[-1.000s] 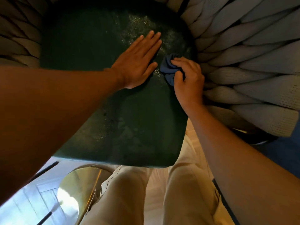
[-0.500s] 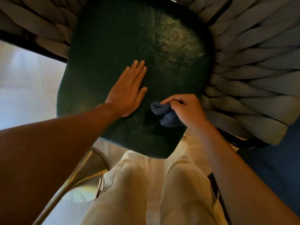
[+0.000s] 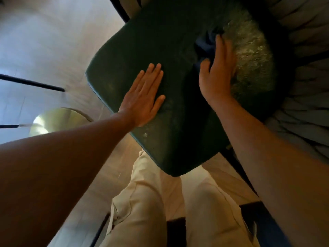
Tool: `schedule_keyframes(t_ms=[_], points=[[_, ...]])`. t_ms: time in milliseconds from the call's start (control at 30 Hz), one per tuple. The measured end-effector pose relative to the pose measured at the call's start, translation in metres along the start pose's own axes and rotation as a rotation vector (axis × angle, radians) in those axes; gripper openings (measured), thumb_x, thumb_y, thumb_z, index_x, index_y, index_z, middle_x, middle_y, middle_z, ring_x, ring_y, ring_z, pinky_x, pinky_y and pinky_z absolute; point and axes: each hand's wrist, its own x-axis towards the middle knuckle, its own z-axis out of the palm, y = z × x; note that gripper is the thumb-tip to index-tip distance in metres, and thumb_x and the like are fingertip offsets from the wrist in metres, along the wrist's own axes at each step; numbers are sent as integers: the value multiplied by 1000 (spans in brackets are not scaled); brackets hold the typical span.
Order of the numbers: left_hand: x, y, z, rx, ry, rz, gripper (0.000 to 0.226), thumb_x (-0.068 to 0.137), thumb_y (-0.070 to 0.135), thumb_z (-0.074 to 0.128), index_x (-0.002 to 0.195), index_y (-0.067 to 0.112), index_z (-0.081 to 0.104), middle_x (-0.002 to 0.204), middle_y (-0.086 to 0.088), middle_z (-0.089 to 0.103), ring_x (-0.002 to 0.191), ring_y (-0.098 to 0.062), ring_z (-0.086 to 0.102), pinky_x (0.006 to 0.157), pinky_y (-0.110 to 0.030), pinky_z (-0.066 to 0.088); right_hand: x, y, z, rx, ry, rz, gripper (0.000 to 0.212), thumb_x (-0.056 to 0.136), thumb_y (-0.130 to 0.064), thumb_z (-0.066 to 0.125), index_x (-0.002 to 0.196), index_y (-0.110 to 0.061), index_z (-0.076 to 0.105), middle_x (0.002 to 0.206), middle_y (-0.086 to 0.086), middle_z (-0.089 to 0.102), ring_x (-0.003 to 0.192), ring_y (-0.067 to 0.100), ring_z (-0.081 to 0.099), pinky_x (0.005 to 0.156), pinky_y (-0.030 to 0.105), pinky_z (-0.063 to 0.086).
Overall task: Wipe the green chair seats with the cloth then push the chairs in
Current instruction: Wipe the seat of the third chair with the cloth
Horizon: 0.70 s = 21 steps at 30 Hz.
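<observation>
Gold round base point(image 3: 53, 120) on pale floor point(image 3: 44, 41) at far left. Left hand point(image 3: 142, 98) lies flat, fingers straight, palm pressed on green seat point(image 3: 160, 50) near its front-left edge. Right hand point(image 3: 218, 68) further back on seat, fingers curled round bunched blue cloth point(image 3: 204, 45), pressing it down on seat beside a shiny patch. Grey woven backrest point(image 3: 302, 41) wraps the right side. Beige trousers point(image 3: 142, 211) below.
</observation>
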Motion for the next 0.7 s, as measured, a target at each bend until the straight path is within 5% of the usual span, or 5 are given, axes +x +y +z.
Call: schedule_keyframes(t_ms=[100,333,700], points=[[-1,-3,6,48,25,6,67,109,47,22,162,8,7,170,-12,5,157,-26,0,128,-44,3,-1,1,15,-40,43,-5,54,98,-20,43,151,-13,41,159,9,36,150,26,26,123,45,15],[-1,-10,12,14,43,15,64,108,41,22,162,10,8,170,-11,5,157,-25,0,128,-42,0,-37,4,28,68,30,-248,32,95,-12,44,115,-14,69,123,1,68,125,16,56,109,39,43],[-9,-15,-2,-52,16,52,65,105,33,23,162,9,6,170,-10,1,157,-26,-5,128,-41,-4,-130,-5,26,60,-216,-379,27,92,-8,48,85,-13,74,89,1,71,87,17,61,78,33,53]])
